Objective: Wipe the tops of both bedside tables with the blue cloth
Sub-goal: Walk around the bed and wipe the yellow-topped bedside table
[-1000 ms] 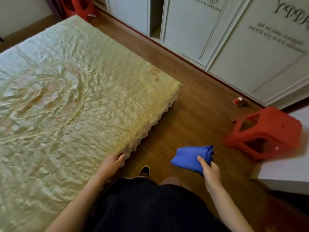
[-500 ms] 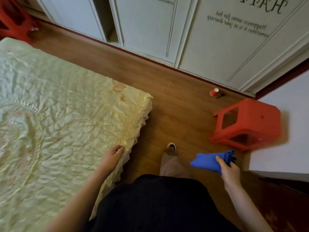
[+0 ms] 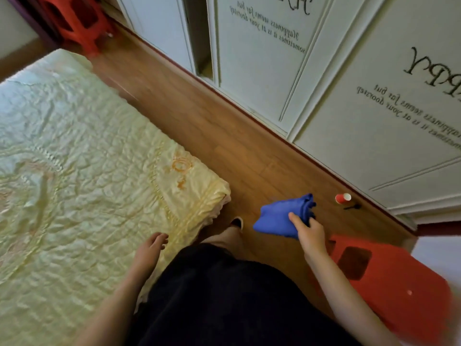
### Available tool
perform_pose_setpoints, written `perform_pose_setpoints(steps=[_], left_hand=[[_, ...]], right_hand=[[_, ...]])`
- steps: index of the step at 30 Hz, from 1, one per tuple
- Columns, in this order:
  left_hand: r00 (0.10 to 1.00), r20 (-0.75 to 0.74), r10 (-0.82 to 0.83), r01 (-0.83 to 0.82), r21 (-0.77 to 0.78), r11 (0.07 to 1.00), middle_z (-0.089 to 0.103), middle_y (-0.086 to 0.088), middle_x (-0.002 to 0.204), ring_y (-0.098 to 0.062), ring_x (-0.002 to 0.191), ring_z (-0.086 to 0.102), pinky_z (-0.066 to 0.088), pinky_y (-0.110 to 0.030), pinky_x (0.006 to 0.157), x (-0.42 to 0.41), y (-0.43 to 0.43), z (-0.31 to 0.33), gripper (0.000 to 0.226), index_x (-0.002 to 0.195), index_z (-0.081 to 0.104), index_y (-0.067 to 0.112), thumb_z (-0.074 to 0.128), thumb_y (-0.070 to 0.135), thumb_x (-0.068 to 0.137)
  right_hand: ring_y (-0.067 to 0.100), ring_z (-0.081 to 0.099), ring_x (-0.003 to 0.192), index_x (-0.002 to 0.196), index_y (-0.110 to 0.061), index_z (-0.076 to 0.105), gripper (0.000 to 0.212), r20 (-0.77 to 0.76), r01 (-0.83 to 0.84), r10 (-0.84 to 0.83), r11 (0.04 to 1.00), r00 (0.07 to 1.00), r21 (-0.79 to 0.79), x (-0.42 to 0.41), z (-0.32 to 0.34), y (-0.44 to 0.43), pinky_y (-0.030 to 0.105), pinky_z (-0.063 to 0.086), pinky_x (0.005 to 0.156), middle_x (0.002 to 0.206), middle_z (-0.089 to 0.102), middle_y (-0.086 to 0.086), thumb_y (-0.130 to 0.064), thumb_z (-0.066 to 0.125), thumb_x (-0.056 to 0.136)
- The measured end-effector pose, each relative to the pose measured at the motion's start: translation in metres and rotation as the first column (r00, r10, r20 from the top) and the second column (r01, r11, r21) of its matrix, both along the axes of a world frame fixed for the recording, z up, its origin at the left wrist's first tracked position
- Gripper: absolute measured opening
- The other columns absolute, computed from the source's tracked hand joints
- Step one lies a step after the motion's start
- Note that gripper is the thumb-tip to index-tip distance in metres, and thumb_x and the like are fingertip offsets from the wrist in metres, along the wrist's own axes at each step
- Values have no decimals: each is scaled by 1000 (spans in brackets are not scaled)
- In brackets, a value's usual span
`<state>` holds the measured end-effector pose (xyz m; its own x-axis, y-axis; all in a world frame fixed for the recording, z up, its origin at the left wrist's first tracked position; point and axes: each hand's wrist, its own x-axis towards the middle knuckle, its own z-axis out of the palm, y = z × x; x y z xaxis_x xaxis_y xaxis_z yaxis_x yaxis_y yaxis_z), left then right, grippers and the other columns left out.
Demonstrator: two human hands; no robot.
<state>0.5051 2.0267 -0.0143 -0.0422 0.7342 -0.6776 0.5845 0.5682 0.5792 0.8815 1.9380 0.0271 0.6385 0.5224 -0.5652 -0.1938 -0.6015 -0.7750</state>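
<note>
My right hand (image 3: 309, 236) grips a folded blue cloth (image 3: 280, 217) and holds it in the air above the wooden floor, in front of my body. My left hand (image 3: 149, 250) hangs over the edge of the bed near its corner, fingers loosely curled and holding nothing. At the right edge shows a white surface (image 3: 436, 253), only a small part of it in frame; whether it is a bedside table I cannot tell.
The bed with a yellow quilted cover (image 3: 87, 183) fills the left. A red plastic stool (image 3: 389, 280) lies tipped by my right arm. A small red cup (image 3: 343, 198) sits on the floor by the white wardrobe doors (image 3: 374, 116). Another red stool (image 3: 77, 21) stands far left.
My view has swung left and forward along the foot of the bed. My right hand has carried the cloth forward past the tipped stool. My left hand has lifted off the bed edge.
</note>
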Motion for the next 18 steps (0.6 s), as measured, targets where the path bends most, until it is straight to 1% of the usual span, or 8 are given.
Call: perform_pose_setpoints(steps=[3,5,7,10,12,14,16,18], left_hand=[[999,8,53,-53,-2,999,70,-3,99,-21,94,64,50,-43,89,37,39,-13,30,107,67,15,45,32,98],[997,36,64,-64,-7,998,70,-4,100,-22,95,64,50,-42,89,67,73,-21,30,107,67,14,45,32,97],[995,69,71,-70,-19,997,70,-5,100,-22,94,64,50,-42,88,97,115,-26,30,107,67,14,45,32,98],[993,106,56,-54,-20,998,69,-3,101,-21,94,64,49,-39,85,141,188,-20,30,108,65,16,43,34,98],[988,139,68,-71,19,997,69,-4,101,-21,95,64,48,-36,83,170,237,-11,29,106,66,16,44,33,98],[981,167,99,-111,64,992,70,-3,99,-21,94,64,49,-35,84,194,283,2,29,106,67,16,45,33,98],[978,179,106,-126,106,986,69,0,97,-18,93,64,50,-36,85,213,324,13,30,106,68,18,44,34,98],[975,184,123,-150,140,979,69,-1,96,-18,91,64,50,-36,85,226,359,21,28,103,68,18,44,31,98]], right_hand=[[24,62,92,108,-9,63,20,-26,-69,69,998,997,16,37,-7,62,37,47,81,101,65,8,-17,65,90],[23,62,90,107,-9,63,19,-19,-93,93,996,995,1,64,-12,101,36,46,79,101,65,9,-19,65,90],[24,62,88,109,-4,64,24,21,-85,86,996,996,-32,94,-15,138,36,46,79,100,66,12,-18,66,89],[30,63,98,113,1,63,33,89,-65,73,994,993,-91,141,-13,189,40,48,85,105,66,15,-19,68,88],[30,61,102,114,2,62,37,140,-52,69,991,988,-125,171,-7,224,41,47,87,111,66,15,-22,69,87],[34,61,108,118,4,61,42,180,-40,65,989,981,-139,198,-1,261,45,47,93,116,65,20,-21,70,86],[37,59,113,123,6,58,46,188,-31,57,990,981,-137,222,4,300,46,45,96,120,63,23,-20,70,85],[38,59,114,123,5,58,48,191,-61,87,988,978,-139,243,5,342,47,45,97,121,62,22,-21,71,85]])
